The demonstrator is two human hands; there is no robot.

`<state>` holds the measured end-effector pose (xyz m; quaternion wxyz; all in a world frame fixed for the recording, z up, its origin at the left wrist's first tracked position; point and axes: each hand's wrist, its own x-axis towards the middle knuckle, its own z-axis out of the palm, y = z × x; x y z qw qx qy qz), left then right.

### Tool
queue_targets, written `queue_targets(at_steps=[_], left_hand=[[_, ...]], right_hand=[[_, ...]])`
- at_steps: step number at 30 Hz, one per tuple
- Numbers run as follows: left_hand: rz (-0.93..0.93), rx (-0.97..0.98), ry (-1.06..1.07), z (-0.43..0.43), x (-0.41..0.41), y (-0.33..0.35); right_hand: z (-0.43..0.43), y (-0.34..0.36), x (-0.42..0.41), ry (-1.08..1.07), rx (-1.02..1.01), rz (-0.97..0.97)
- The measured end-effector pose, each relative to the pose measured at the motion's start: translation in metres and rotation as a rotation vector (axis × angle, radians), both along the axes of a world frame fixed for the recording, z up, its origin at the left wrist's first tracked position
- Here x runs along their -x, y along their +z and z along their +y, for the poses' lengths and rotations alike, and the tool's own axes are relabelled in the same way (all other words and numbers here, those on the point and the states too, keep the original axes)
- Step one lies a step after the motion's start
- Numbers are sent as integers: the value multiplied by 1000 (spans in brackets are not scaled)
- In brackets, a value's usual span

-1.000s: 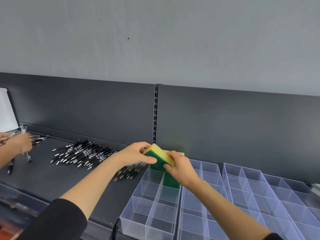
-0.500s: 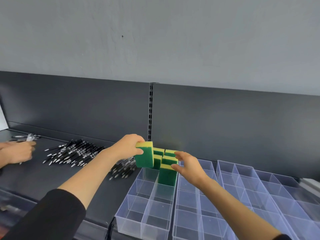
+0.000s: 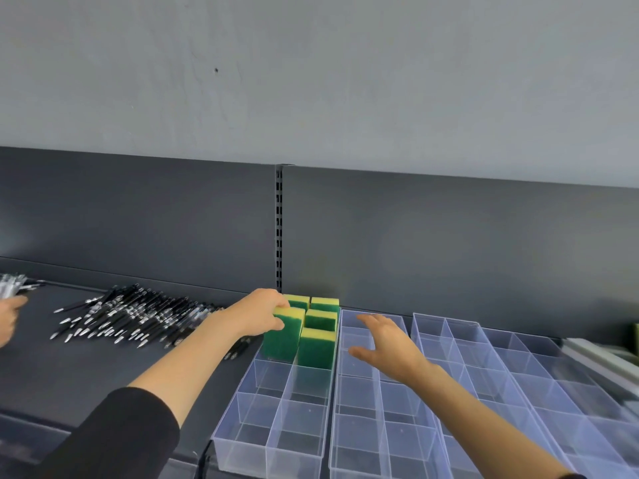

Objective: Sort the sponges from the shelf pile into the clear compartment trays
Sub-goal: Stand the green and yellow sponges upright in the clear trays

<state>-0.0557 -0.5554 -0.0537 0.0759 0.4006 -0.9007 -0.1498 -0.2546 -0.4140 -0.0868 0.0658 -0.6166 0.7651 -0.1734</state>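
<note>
Several yellow-and-green sponges stand upright in the far compartments of the left clear tray (image 3: 242, 433). My left hand (image 3: 257, 314) grips the top of the nearest left sponge (image 3: 281, 338), which sits in a compartment beside another upright sponge (image 3: 316, 347). Two more sponges (image 3: 323, 314) stand behind them against the shelf back. My right hand (image 3: 385, 345) hovers open over the middle clear tray (image 3: 359, 440), holding nothing.
A pile of black pens (image 3: 135, 318) lies on the dark shelf to the left. Another person's hand (image 3: 8, 316) is at the far left edge. A third clear tray (image 3: 518, 371) lies to the right, with pale objects (image 3: 601, 354) beyond it.
My left hand has lowered its sponge from above the tray into a far left compartment. My right hand let go of the neighbouring sponge and moved right, over the middle tray.
</note>
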Motion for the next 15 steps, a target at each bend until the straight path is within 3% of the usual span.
queue_targets(at_steps=[10, 15], left_hand=[[-118, -31, 11, 1, -7, -23], [-17, 77, -75, 13, 6, 2]], right_hand=[[7, -5, 5, -40, -16, 2], [14, -7, 7, -67, -13, 13]])
